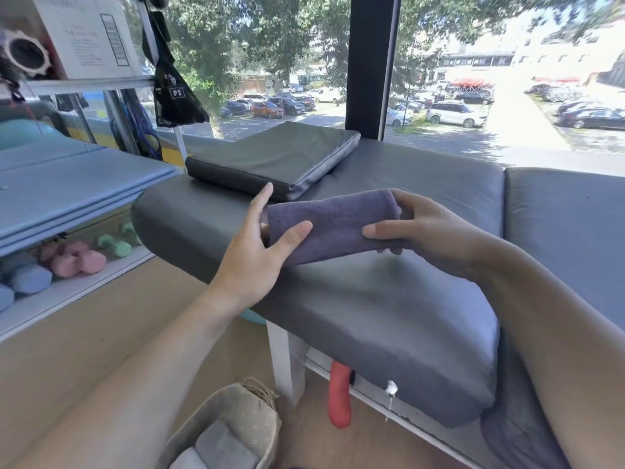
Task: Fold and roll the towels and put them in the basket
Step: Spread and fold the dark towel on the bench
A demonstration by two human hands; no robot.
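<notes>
**Between both hands: rolled towel, ready for the basket**

Between the two hands, just above the grey bench cushion (pixel 389 319), sits the purple towel (pixel 333 225), already a tight roll lying roughly level.

- Left hand (pixel 257 252): palm flat against the roll's left end, fingers fairly straight, thumb lying over the front face. More a brace than a clamp.
- Right hand (pixel 416 228): wrapped round the right end, thumb in front, fingers curled behind. This one carries the grip.

Step, as I read it: rolling done, squaring off the ends or lifting clear.

The basket (pixel 236 424) is well below the left forearm, on the floor, with a grey rolled towel (pixel 223 446) and a paler one already inside.

Next move needs: keep end pressure so the roll doesn't unwind, swing down and left, drop it beside the grey one. Risk is the loose outer flap opening on release.
</notes>
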